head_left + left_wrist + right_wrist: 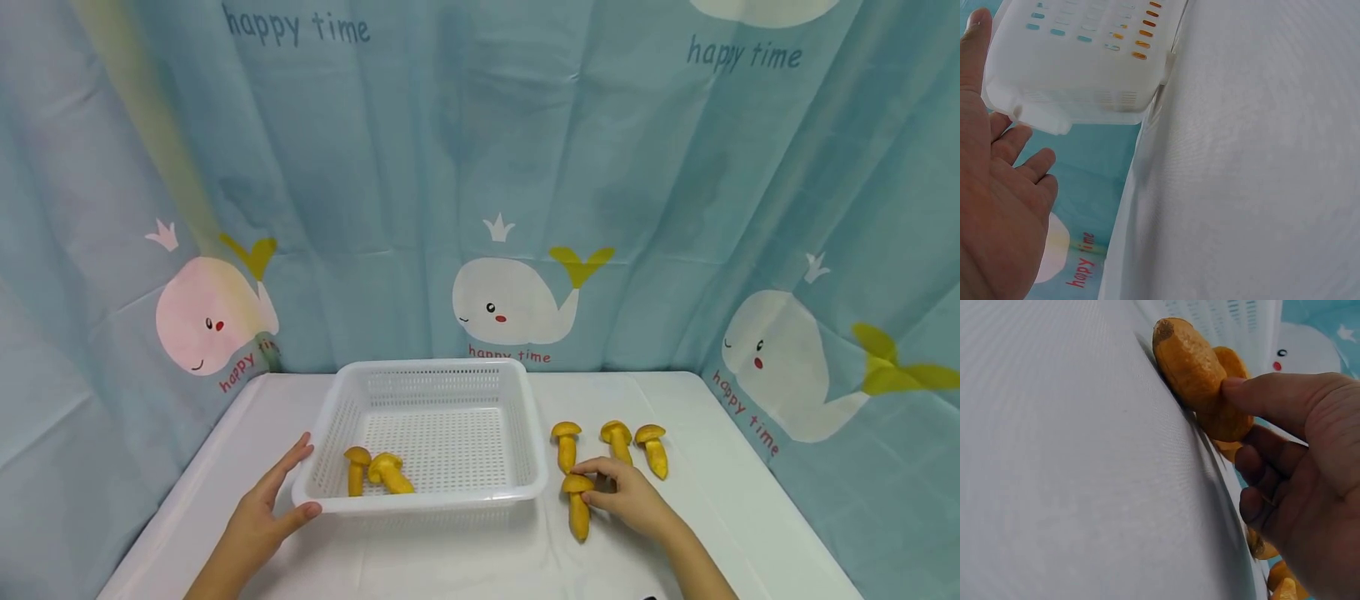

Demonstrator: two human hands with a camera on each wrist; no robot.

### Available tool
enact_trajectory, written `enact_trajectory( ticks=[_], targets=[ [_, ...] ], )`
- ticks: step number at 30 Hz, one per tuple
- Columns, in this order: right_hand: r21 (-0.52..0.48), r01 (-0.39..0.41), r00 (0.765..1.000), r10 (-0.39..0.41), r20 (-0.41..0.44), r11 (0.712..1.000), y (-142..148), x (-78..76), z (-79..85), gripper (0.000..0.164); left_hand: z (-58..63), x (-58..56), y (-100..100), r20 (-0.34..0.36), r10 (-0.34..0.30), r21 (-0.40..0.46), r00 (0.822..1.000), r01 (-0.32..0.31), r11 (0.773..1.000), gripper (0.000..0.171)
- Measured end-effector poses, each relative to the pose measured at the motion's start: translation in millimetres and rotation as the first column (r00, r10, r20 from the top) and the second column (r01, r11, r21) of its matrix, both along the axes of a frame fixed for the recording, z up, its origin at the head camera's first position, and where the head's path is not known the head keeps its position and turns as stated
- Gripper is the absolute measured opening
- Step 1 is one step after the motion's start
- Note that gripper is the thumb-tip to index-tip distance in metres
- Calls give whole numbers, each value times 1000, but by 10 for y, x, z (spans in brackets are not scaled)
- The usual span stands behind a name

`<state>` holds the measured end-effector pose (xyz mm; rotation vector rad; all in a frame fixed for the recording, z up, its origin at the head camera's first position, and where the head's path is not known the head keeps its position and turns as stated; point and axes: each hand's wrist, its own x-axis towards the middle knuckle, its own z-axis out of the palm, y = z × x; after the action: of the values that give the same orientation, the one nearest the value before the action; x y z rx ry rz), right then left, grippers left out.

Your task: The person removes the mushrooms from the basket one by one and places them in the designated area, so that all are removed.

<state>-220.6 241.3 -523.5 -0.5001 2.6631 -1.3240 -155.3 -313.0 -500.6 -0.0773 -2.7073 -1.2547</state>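
My right hand pinches a yellow-brown mushroom between thumb and fingers near its cap. In the right wrist view the thumb presses on the mushroom's stem, which lies against the white cloth. At the left front corner of a white plastic basket, my left hand rests with thumb and fingers spread about the corner. The left wrist view has that hand beside the basket's wall, its fingers loose. Inside the basket's left front part lie two mushrooms, one upright and one slanted.
Behind the right hand, a mushroom lies near the basket's right side, with two more, one in the middle and one at the right. A blue curtain with whale prints surrounds the white-covered table.
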Motion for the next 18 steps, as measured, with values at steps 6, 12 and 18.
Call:
enact_trajectory(
  ticks=[6,12,18],
  targets=[
    [1,29,999,-29,16,1000,-25,-12,-19,35,30,17,-1,6,5,-3,1000,-5,1000,86],
    [16,34,999,-35,22,999,-46,-21,-29,35,22,45,-23,-4,7,-3,1000,-7,1000,86],
    [20,55,998,-55,9,998,-53,19,46,34,-24,18,-31,-27,-7,3,1000,7,1000,86]
  ],
)
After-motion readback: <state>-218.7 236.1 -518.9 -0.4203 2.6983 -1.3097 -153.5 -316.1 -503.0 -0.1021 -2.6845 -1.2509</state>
